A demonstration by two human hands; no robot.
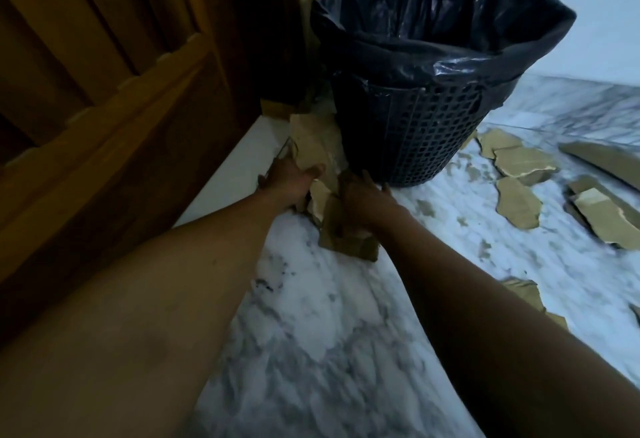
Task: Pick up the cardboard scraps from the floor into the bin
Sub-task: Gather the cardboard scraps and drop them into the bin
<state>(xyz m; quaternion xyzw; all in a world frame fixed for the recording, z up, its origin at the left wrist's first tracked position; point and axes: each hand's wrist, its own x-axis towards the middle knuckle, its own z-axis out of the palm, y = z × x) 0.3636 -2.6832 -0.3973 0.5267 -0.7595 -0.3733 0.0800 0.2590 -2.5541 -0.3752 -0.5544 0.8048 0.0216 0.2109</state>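
Note:
A black mesh bin (pixel 415 132) lined with a black plastic bag stands on the marble floor against the wall. A stack of brown cardboard scraps (pixel 317 146) leans between the bin and the door frame. My left hand (pixel 291 177) grips the left side of that stack, thumb across a piece. My right hand (pixel 363 198) clasps the lower right part of the stack, near the bin's base. More cardboard scraps (pixel 517 202) lie scattered on the floor to the right of the bin.
A brown wooden door (pixel 104 91) fills the left side, with a white threshold strip (pixel 228 174) below it. Larger cardboard pieces (pixel 606 215) lie at the far right, and small scraps (pixel 526 293) sit beside my right forearm. The wall behind the bin is pale.

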